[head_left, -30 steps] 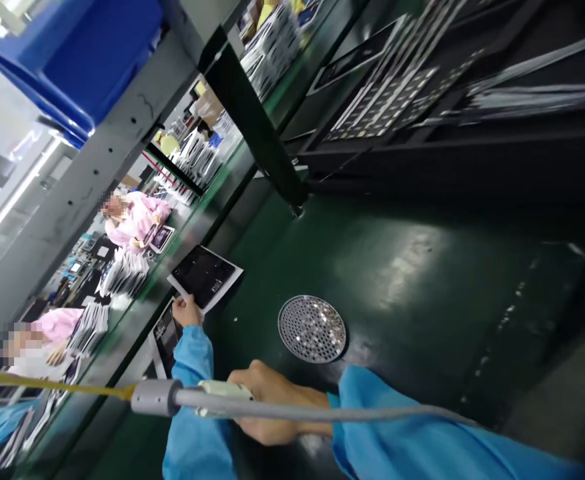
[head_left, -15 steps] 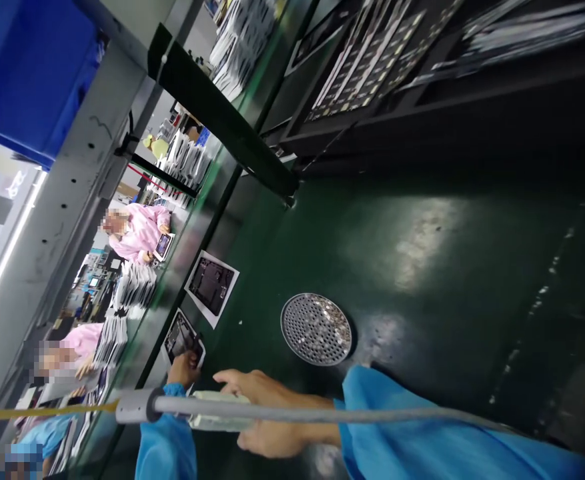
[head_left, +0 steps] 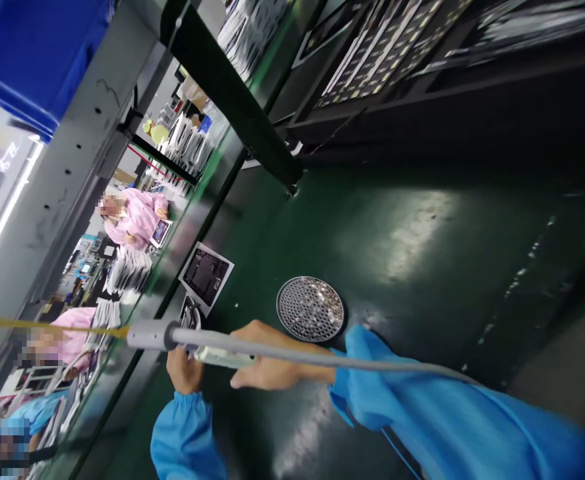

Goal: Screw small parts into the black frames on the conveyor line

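My right hand point(head_left: 269, 357) is closed round a pale greenish-white bar-shaped tool, whose exact kind I cannot make out. The visible part of that pale tool point(head_left: 227, 357) points toward my left hand point(head_left: 185, 370). The left hand's fingers curl at the near edge of an opened tablet point(head_left: 191, 313), seen narrow and tilted. A grey cylindrical connector point(head_left: 152, 335) on a cable crosses in front and hides some fingers. A second opened tablet point(head_left: 205, 275) lies on a white sheet just beyond.
A round perforated metal dish point(head_left: 311, 310) with small bits in it sits on the green bench point(head_left: 352, 233). Dark trays of parts point(head_left: 377, 67) stand at the upper right, past a dark post point(head_left: 242, 107). People in pink point(head_left: 135, 217) work across the bench beside stacked white panels point(head_left: 127, 270).
My right hand has moved up in the picture with the pale tool, nearer my left hand. The left hand has come slightly down, and the near tablet now looks narrower. The view has shifted a little.
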Tool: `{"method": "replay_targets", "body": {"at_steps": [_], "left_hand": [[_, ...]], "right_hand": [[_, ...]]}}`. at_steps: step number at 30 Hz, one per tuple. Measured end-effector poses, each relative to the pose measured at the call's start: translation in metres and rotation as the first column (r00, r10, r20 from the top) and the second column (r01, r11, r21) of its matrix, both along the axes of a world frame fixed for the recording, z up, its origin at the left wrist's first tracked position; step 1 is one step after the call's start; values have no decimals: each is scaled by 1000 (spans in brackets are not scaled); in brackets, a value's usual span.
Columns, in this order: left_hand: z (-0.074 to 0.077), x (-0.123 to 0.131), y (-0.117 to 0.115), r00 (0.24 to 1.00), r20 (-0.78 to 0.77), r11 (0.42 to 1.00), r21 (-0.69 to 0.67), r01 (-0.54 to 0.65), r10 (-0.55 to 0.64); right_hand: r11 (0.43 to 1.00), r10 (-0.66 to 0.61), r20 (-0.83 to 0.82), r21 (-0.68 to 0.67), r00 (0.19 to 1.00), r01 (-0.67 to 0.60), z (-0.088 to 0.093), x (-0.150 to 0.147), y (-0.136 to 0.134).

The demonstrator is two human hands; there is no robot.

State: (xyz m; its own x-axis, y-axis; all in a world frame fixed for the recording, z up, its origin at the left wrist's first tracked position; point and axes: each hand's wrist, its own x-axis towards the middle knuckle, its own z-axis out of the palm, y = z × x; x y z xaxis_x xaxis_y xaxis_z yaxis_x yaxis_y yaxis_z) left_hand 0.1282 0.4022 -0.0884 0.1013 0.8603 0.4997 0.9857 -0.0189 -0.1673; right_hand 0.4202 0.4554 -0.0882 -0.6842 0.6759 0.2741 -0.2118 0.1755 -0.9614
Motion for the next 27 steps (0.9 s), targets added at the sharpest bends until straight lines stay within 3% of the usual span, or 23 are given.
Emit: {"method": "replay_targets", "body": {"at_steps": [2,4,7,10,13,16,20,27], "left_hand": [[-8,35,-17,998,31,980,196,44,-51],[-13,78,-34,982,19,952,247,179,-190],[-16,134,-58,951,64,940,188,286,-302],[-26,164,-72,933,169,947,13,320,-317],[-42,167,-79,902,327,933,-126,336,-281],[-58,160,-82,867,444,932,-158,325,-227],[-71,155,-84,852,466,934,-132,332,-237],[-76,159,-84,850,470,938,-115,326,-238]], "right_hand": [[994,-110,-78,-16,991,109,0,9,7],[967,-256,-154,-46,954,251,1,20,16],[890,-454,-100,-98,886,445,0,35,31],[834,-550,-110,-109,828,540,-4,43,45],[825,-557,-76,-163,827,541,-10,43,53],[815,-568,-58,-178,821,551,-15,38,56],[816,-573,-79,-158,816,557,-19,30,59],[820,-569,-63,-119,820,560,-23,22,61]]}}
